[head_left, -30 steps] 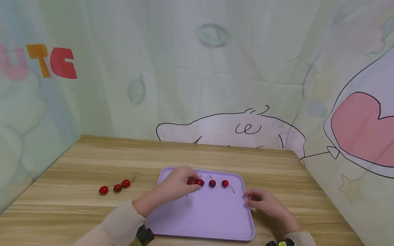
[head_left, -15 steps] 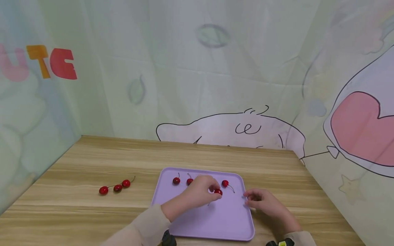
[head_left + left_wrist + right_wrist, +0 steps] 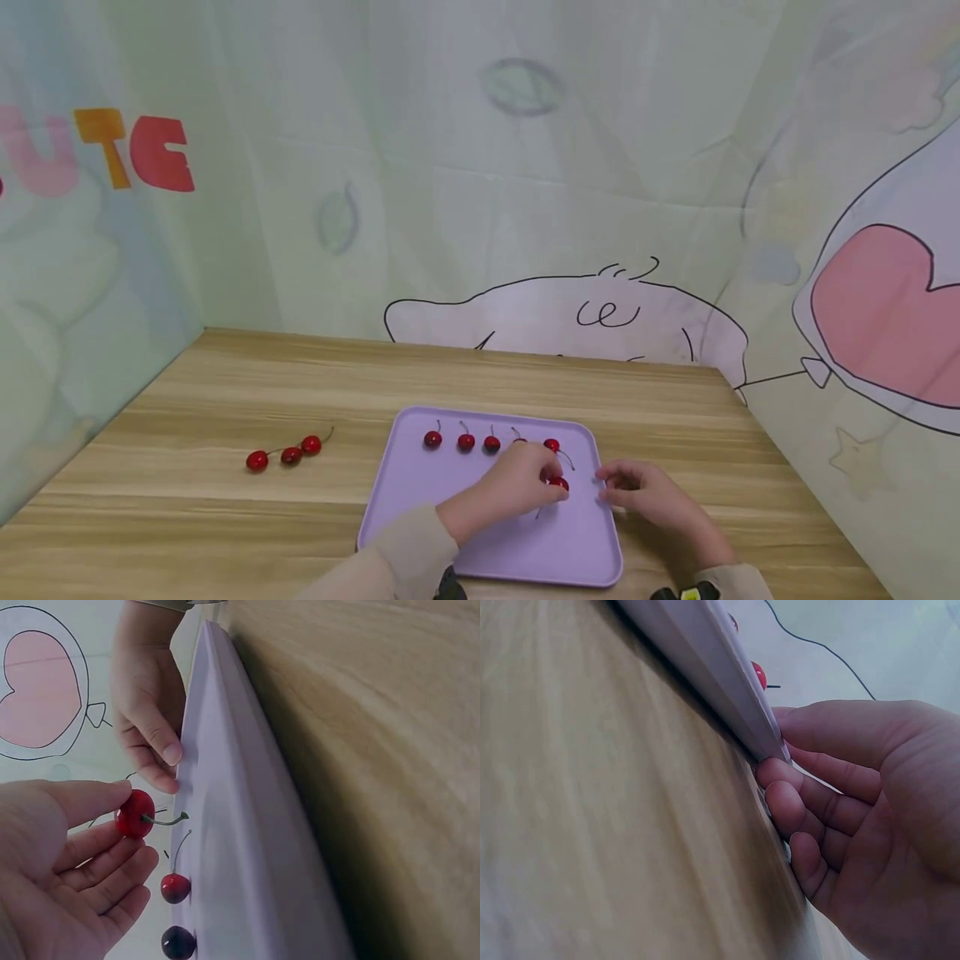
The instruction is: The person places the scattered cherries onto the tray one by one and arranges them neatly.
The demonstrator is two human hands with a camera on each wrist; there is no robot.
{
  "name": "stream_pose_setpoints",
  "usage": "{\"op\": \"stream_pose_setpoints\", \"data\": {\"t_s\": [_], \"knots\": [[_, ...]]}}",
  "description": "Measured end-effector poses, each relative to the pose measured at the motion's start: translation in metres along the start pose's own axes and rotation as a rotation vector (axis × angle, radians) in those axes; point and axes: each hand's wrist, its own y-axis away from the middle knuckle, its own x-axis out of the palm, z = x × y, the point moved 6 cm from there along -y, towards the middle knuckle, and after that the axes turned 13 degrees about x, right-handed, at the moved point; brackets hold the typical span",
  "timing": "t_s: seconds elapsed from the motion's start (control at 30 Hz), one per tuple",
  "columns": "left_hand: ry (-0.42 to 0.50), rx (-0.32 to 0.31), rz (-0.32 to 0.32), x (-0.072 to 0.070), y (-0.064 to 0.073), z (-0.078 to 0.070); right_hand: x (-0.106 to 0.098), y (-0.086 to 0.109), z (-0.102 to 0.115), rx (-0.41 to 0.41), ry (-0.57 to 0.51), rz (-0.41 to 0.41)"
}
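My left hand (image 3: 513, 483) pinches a red cherry (image 3: 133, 815) between thumb and fingers, over the right part of the lilac tray (image 3: 551, 560). In the left wrist view its green stem points away from the palm. Along the tray's far side lies a row of several cherries with stems; my left hand partly covers one of them. The rightmost cherry (image 3: 551, 445) has its stem bent toward the tray's right edge. My right hand (image 3: 651, 497) holds that right edge, thumb on the rim and fingertips (image 3: 784, 802) at its outer side.
Left of the tray, three cherries (image 3: 291, 456) lie close together on the wooden table (image 3: 187, 533). A printed curtain (image 3: 450, 208) with cartoon drawings rises behind the table and at both sides.
My left hand has carried its cherry rightward across the tray and toward its near side, uncovering the cherries at the left of the row. The right hand stays at the tray's edge.
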Motion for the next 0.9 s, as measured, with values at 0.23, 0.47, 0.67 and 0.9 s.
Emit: {"op": "stream_pose_setpoints", "data": {"t_s": [0.23, 0.47, 0.67, 0.9], "knots": [[-0.007, -0.033, -0.006, 0.010, -0.003, 0.005, -0.001, 0.000, 0.000, -0.009, 0.017, -0.006], [-0.023, -0.060, 0.010, 0.017, -0.003, 0.009, -0.001, 0.000, 0.000, -0.030, 0.014, -0.004], [-0.038, -0.064, 0.001, 0.020, -0.004, 0.009, -0.001, 0.000, 0.000, -0.024, 0.014, -0.006], [-0.051, -0.065, 0.010, 0.021, -0.004, 0.006, 0.000, 0.000, 0.000, -0.021, 0.001, 0.005]]}}
